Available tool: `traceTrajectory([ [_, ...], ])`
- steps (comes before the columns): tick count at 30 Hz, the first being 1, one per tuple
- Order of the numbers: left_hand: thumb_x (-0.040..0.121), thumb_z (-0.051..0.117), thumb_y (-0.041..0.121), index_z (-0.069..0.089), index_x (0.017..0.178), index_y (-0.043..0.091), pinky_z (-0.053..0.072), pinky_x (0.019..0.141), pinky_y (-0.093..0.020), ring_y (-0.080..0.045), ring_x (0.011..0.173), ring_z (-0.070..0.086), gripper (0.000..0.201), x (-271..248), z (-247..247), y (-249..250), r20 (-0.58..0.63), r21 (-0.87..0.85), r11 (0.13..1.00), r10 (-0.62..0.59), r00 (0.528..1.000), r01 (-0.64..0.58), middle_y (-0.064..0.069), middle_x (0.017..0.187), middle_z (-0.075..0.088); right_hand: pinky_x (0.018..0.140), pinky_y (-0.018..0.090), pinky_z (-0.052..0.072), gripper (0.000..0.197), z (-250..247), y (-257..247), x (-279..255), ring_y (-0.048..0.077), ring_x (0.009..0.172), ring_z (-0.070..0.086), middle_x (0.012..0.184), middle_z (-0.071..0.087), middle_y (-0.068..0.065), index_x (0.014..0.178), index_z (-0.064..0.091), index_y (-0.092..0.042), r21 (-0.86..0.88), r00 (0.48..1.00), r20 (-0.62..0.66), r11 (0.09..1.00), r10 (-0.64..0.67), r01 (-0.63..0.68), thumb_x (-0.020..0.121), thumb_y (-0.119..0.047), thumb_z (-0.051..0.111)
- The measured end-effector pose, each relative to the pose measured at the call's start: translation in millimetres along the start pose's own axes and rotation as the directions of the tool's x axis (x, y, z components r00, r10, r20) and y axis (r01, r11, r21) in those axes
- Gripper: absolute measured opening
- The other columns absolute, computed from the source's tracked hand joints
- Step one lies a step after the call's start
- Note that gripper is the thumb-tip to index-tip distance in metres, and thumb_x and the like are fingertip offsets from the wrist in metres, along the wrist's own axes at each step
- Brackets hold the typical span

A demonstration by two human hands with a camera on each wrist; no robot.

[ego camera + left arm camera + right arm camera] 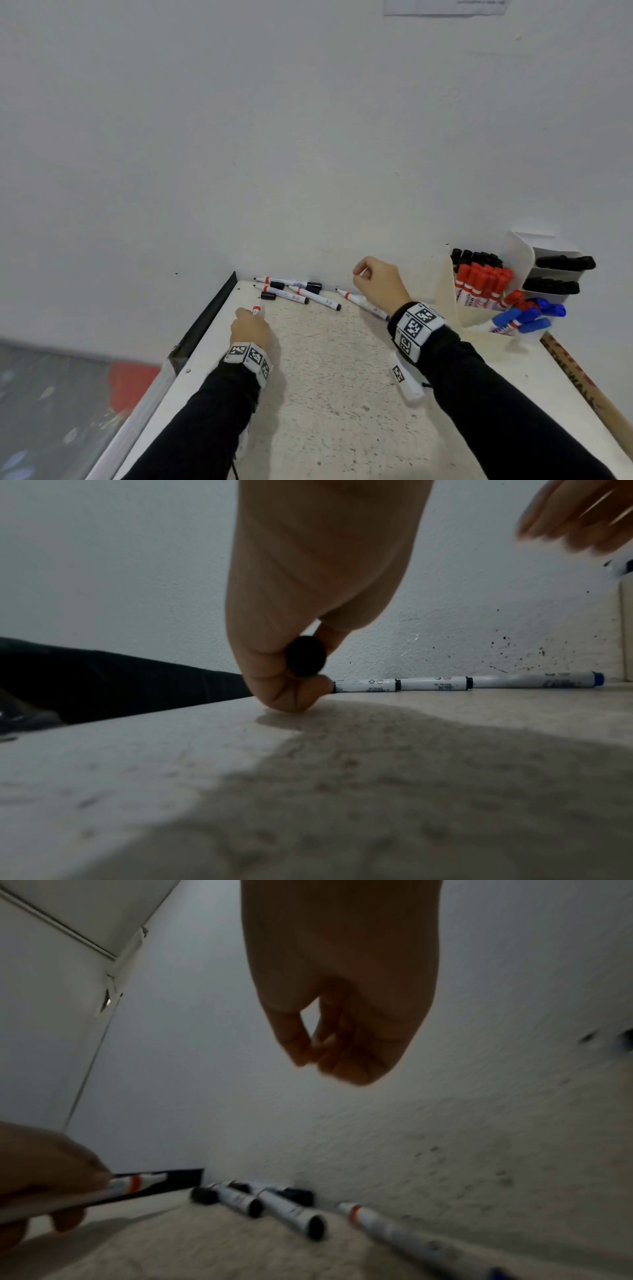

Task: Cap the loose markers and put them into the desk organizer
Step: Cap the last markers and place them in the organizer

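My left hand (254, 317) grips a white marker (257, 309) with a red band at the table's left side; its tip bears no cap. Its black rear end (306, 656) faces the left wrist camera. Several uncapped markers (315, 298) and loose black caps (268, 296) lie by the wall. One more marker (361, 301) with a blue end lies under my right hand (359, 274). That hand hovers with its fingers (329, 1047) curled and nothing visible in them. The white desk organizer (445, 284) stands at the right, filled with capped red markers (479, 281), black ones and blue ones.
The wall runs right behind the markers. A black strip (205, 318) edges the table (325, 411) on the left, with the floor and a red thing (133, 380) below. A wooden stick (582, 383) lies along the right edge.
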State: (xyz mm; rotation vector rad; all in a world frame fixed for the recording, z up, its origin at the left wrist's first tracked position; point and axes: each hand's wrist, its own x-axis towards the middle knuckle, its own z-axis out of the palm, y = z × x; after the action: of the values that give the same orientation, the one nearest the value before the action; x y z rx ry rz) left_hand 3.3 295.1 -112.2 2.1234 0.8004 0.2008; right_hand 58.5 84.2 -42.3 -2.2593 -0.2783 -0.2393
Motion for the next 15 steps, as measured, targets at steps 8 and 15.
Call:
traceTrajectory([
  [8,0.101,0.030,0.021,0.041,0.121,-0.004,0.041,0.086,-0.041,-0.039,0.113,0.051,0.034,4.5,0.0,-0.1,-0.072,-0.119,0.991,-0.077,0.994,0.068,-0.027,0.122,0.053,0.091,0.020,0.036,0.035,85.3,-19.7,24.3,0.019,0.118,0.051,0.133,0.054,0.006,0.126,0.057,-0.012,-0.161,0.873,0.487,0.980,-0.024,0.117,0.092,-0.012,0.049],
  [15,0.101,0.029,0.019,0.042,0.121,0.002,0.040,0.081,-0.039,-0.037,0.110,0.053,0.029,7.3,-1.6,-2.7,-0.076,-0.092,0.994,-0.072,0.994,0.065,-0.022,0.120,0.055,0.101,0.021,0.031,0.063,135.4,-36.3,39.7,0.023,0.132,0.039,0.150,0.033,0.007,0.148,0.024,-0.017,-0.198,0.729,0.684,0.952,-0.038,0.235,0.091,-0.008,0.048],
])
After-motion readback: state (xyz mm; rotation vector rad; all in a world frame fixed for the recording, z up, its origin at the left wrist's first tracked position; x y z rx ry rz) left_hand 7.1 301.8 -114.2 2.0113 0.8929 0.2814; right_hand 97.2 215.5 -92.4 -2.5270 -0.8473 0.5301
